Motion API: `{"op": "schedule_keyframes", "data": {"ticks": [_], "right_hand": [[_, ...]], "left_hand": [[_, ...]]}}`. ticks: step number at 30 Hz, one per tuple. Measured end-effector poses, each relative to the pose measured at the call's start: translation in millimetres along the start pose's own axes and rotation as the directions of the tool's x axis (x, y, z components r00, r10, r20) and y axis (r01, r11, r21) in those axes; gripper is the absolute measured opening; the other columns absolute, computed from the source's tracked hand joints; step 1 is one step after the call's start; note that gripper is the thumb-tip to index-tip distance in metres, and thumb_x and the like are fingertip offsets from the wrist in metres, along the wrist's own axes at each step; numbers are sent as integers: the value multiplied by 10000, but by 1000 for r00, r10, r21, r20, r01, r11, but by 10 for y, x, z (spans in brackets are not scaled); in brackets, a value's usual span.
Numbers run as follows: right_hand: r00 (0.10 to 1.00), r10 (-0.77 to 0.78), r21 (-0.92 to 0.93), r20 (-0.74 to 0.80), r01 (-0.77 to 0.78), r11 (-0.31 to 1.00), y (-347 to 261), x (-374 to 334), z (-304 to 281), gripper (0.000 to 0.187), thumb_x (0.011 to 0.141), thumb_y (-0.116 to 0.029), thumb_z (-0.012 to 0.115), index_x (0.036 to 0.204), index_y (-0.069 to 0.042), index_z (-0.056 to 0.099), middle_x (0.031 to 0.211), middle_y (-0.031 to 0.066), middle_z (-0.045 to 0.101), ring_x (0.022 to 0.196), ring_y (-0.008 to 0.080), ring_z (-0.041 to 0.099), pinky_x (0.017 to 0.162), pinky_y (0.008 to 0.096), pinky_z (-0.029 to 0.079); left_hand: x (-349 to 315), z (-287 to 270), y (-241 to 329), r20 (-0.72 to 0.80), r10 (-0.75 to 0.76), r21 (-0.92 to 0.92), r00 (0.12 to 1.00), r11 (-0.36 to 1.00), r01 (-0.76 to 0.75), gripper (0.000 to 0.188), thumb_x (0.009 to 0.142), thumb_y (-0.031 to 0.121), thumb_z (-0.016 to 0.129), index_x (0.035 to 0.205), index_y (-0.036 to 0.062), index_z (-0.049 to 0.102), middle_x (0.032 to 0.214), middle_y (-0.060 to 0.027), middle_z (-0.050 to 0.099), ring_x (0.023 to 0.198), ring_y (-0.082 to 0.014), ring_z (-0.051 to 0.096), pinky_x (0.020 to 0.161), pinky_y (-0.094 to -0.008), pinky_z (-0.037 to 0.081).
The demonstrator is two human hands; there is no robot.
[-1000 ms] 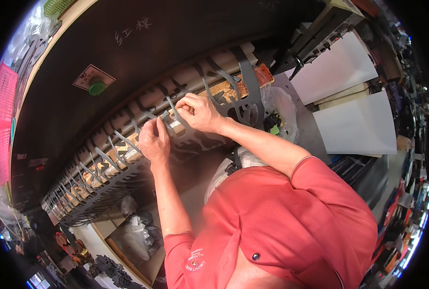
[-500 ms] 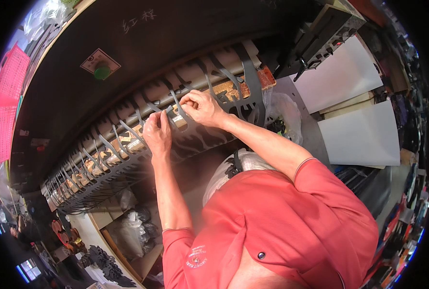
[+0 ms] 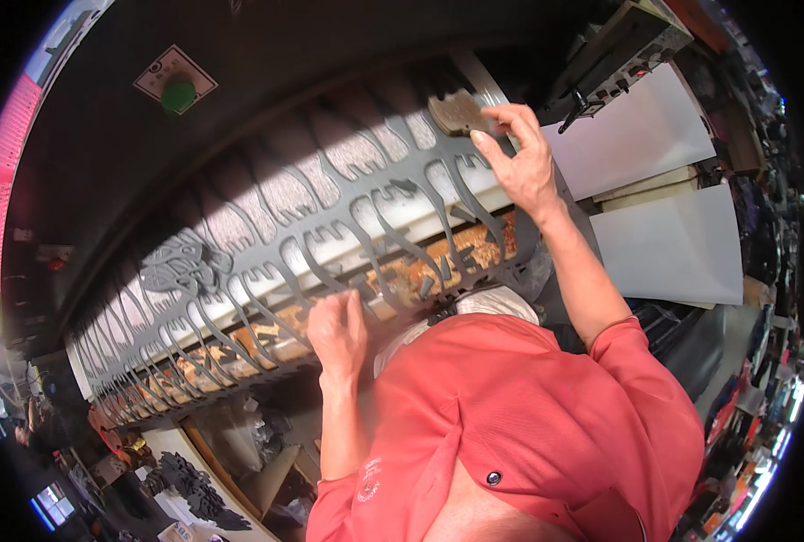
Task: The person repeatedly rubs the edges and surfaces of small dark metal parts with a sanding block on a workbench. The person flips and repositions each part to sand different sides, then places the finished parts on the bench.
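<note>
brown block (image 3: 457, 114): lay flat in the upper centre-right of the frame, on the right-hand end of a grey cut-out sheet (image 3: 343, 212); its long axis appeared to run roughly left to right.
right hand (image 3: 528, 172): clearly the nearer, just to the right of the block, thumb and fingers parted in a loose curve toward its right end; whether a fingertip touched it, i could not tell.
left hand (image 3: 338, 336): well apart, below and left of the block, at the sheet's lower side; fingers curled together, though whether they pinched a strip was hidden from me.
grey sheet: stretched from lower left to upper right, its slotted strips overhanging the white bed (image 3: 413, 219) toward a scrap-strewn ledge (image 3: 508, 237).
edges: the dark machine body (image 3: 330, 54) bounded the block above.
open room: widest from the block toward lower left, over the flat sheet, as far as the loose grey pieces (image 3: 178, 264).
</note>
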State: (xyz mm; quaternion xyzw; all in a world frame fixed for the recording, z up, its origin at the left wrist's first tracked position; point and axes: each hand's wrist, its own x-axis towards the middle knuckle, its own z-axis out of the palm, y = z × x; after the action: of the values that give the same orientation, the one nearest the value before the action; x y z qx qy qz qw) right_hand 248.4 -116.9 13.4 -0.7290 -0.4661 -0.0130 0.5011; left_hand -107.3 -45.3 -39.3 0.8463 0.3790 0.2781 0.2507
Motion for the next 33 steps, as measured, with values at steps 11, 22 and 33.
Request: {"op": "schedule_keyframes", "data": {"ticks": [11,22,33], "right_hand": [[970,46,-278,239,23,960,453,169,631,714,846,-320,857,1469,-72,610,1592,239,433,1441,440,485,1169,497,469],[782,373,492,500,-611,620,715,587,22,556,912,-116,754,1421,68,624,1418,159,666,1344,236,615,1197,364,450],[876,323,845,358,-451,287,567,445,-158,480,957,-75,682,1399,96,608,1338,212,696,1185,281,722,1106,398,568]], "left_hand": [[1425,114,470,202,253,-421,946,895,-150,175,1002,82,692,1140,-9,750,1040,-223,765,956,-372,764,815,-415,596],[1748,1145,477,187,444,-66,876,896,-440,565,944,214,771,1439,-3,606,1490,-183,623,1470,-362,514,1228,-514,392],[2055,1116,859,170,205,-298,964,943,-148,554,963,222,761,1413,-64,612,1376,-283,673,1341,-384,627,1116,-444,484]]}}
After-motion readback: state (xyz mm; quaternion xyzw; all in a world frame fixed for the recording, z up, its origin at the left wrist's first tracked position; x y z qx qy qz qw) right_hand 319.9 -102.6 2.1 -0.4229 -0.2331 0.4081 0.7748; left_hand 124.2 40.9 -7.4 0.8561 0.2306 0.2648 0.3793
